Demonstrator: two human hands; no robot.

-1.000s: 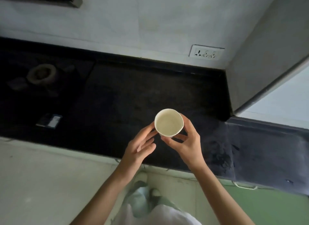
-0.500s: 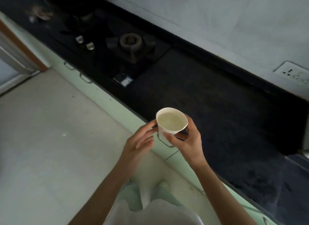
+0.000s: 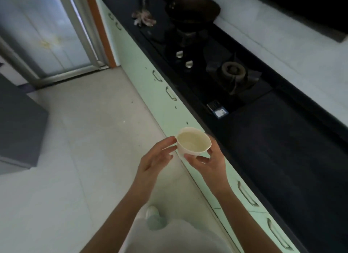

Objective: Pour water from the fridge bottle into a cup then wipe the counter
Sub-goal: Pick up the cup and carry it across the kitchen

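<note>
Head view: the right hand [image 3: 209,163] grasps the white cup [image 3: 193,142] from below, fingers curled round its wall. The cup is upright, in the air over the near edge of the black counter [image 3: 273,149] and the green drawer fronts [image 3: 165,109]. The left hand [image 3: 154,158] has relaxed, extended fingers whose tips touch the cup's left side. A dark pan [image 3: 192,9] sits on the stove [image 3: 203,64] at the far end.

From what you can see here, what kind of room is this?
Most likely a home kitchen. A gas hob is set into the dark counter with a wok-like pan on the far burner, and pale green cabinet drawers run below. The right hand holds a paper cup.
</note>
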